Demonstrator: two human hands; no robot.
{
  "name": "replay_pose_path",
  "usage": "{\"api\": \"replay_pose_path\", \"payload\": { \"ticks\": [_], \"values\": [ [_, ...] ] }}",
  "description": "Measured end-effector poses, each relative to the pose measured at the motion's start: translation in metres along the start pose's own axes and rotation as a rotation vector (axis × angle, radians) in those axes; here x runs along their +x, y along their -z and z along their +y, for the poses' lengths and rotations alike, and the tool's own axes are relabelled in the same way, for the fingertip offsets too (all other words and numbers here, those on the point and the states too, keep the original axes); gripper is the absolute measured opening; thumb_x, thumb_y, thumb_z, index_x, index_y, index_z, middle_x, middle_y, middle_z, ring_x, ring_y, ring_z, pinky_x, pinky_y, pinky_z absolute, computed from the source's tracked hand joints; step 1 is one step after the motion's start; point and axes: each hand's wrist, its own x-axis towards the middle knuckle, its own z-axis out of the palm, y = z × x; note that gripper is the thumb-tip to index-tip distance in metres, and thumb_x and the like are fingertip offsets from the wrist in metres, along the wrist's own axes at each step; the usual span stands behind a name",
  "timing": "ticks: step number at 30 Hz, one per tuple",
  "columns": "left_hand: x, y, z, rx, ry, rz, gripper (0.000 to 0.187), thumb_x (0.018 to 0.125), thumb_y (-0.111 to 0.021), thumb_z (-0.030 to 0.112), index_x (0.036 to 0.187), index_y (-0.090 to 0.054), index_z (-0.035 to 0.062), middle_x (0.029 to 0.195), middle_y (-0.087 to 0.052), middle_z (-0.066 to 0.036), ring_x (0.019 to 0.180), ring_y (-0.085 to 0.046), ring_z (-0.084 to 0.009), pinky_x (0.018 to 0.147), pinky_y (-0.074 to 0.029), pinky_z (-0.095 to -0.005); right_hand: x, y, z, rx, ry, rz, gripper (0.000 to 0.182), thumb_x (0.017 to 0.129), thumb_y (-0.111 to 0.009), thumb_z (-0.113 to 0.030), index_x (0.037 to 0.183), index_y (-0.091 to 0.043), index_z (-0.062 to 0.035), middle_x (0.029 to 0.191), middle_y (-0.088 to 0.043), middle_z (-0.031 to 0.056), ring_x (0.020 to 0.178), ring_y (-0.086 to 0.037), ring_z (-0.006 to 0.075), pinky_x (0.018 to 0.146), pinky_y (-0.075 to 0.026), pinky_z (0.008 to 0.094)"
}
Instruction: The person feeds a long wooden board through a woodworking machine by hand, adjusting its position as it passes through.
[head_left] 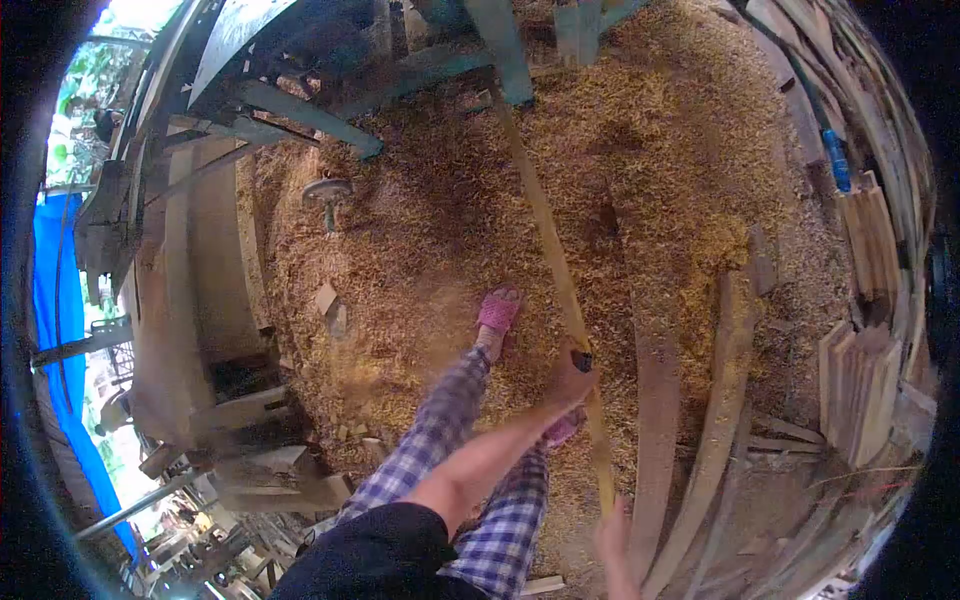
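Observation:
A long, narrow, yellowish wooden strip (548, 235) slants across the view, from near the blue-green stand legs down towards my body. My left hand (573, 378) reaches out over my legs and is closed around the strip's lower half. A small black object (581, 360) shows at the fingers of that hand; its kind is not clear. Nearer to me, my right hand (612, 530) is closed at the strip's near end, slightly blurred. Below the strip, wood shavings (430, 250) cover the ground around my pink slippers (498, 311).
Blue-green legs (505, 50) of a stand rise at the top. Long boards (657, 440) lie to the right, with stacked wood pieces (858, 390) beyond. A round-topped metal piece (328, 190) stands among shavings. Large timber (190, 270) and a blue tarp (62, 330) are at left.

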Motion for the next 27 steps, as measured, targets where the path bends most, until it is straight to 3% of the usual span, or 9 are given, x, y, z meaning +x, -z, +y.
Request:
{"api": "replay_pose_path", "payload": {
  "ticks": [2, 7, 10, 12, 15, 17, 20, 22, 27],
  "values": [
    [0.03, 0.005, -0.047, -0.248, -0.02, -0.125, 0.061, 0.076, -0.069, 0.03, 0.121, -0.036, 0.0034, 0.095, -0.058, -0.016, 0.081, -0.059, -0.0306, 0.071, -0.049, -0.0409, 0.015, -0.022, -0.006, 0.0, 0.34, 0.006, 0.051, 0.076, -0.058, -0.004, 0.124, -0.041, -0.0067, 0.082, -0.055, 0.0208, 0.071, -0.055, 0.0388, 0.065, -0.045, 0.0456],
    [-0.02, 0.058, -0.02, -0.083, -0.136, 0.04, 0.059, 0.074, -0.071, 0.025, 0.119, -0.038, 0.0048, 0.095, -0.057, -0.015, 0.083, -0.057, -0.0293, 0.072, -0.048, -0.0401, 0.012, -0.097, 0.06, 0.001, 0.31, -0.046, 0.05, 0.079, -0.054, -0.006, 0.126, -0.036, -0.0055, 0.081, -0.057, 0.0221, 0.069, -0.057, 0.039, 0.062, -0.046, 0.0443],
    [-0.04, 0.045, -0.07, -0.178, -0.109, 0.038, 0.06, 0.073, -0.071, 0.024, 0.12, -0.039, 0.0058, 0.098, -0.057, -0.015, 0.087, -0.057, -0.0284, 0.073, -0.047, -0.0396, -0.009, -0.07, 0.063, 0.068, 0.246, -0.217, 0.067, 0.074, -0.056, -0.007, 0.135, -0.031, 0.0003, 0.108, -0.053, 0.0283, 0.098, -0.053, 0.0414, 0.085, -0.042, 0.0459],
    [-0.041, 0.041, -0.082, -0.13, 0.038, 0.003, 0.06, 0.072, -0.07, 0.024, 0.121, -0.04, 0.0062, 0.099, -0.058, -0.016, 0.091, -0.058, -0.028, 0.074, -0.047, -0.0393, -0.022, -0.055, 0.065, -0.026, 0.351, 0.006, 0.05, 0.079, -0.056, -0.014, 0.126, -0.039, -0.0089, 0.079, -0.058, 0.0221, 0.069, -0.058, 0.0401, 0.061, -0.047, 0.0446],
    [-0.042, 0.05, -0.014, -0.065, 0.017, 0.013, 0.064, 0.073, -0.07, 0.027, 0.124, -0.038, 0.0061, 0.101, -0.058, -0.017, 0.092, -0.059, -0.0282, 0.075, -0.047, -0.0405, -0.012, -0.058, 0.075, -0.013, 0.225, 0.01, 0.048, 0.079, -0.058, -0.017, 0.124, -0.043, -0.0106, 0.08, -0.059, 0.0221, 0.07, -0.057, 0.0436, 0.061, -0.046, 0.0476],
    [-0.017, 0.067, 0.041, 0.075, 0.116, 0.022, 0.064, 0.076, -0.068, 0.029, 0.126, -0.036, 0.0047, 0.102, -0.058, -0.016, 0.091, -0.059, -0.0305, 0.077, -0.047, -0.042, 0.006, -0.04, 0.023, -0.012, 0.291, 0.057, 0.048, 0.078, -0.059, -0.019, 0.123, -0.043, -0.0094, 0.076, -0.058, 0.0203, 0.065, -0.056, 0.0413, 0.058, -0.046, 0.0477],
    [0.077, 0.084, 0.029, 0.24, -0.241, 0.211, 0.062, 0.08, -0.064, 0.031, 0.126, -0.034, 0.0018, 0.109, -0.054, -0.019, 0.099, -0.055, -0.0323, 0.082, -0.044, -0.0425, 0.071, -0.029, -0.048, -0.311, 0.624, 0.27, 0.044, 0.08, -0.062, -0.021, 0.119, -0.047, -0.0057, 0.066, -0.056, 0.0165, 0.058, -0.057, 0.0327, 0.052, -0.045, 0.0441],
    [0.145, 0.107, 0.049, -0.136, -0.097, -0.006, 0.058, 0.082, -0.06, 0.033, 0.123, -0.035, 0.0003, 0.109, -0.05, -0.021, 0.103, -0.052, -0.0313, 0.084, -0.043, -0.0421, 0.121, -0.025, -0.11, -0.037, 0.508, 0.144, 0.046, 0.083, -0.059, -0.017, 0.124, -0.044, -0.0048, 0.069, -0.058, 0.0166, 0.06, -0.058, 0.0316, 0.052, -0.045, 0.0423],
    [0.33, 0.164, 0.097, -0.538, -0.395, -0.189, 0.031, 0.082, -0.058, 0.009, 0.108, -0.044, -0.001, 0.092, -0.051, -0.015, 0.078, -0.054, -0.0268, 0.067, -0.047, -0.0422, 0.173, 0.018, -0.301, -0.068, 0.579, 0.231, 0.059, 0.082, -0.057, -0.006, 0.136, -0.031, -0.0025, 0.085, -0.062, 0.0223, 0.074, -0.061, 0.0365, 0.062, -0.047, 0.0429]
  ]
}}
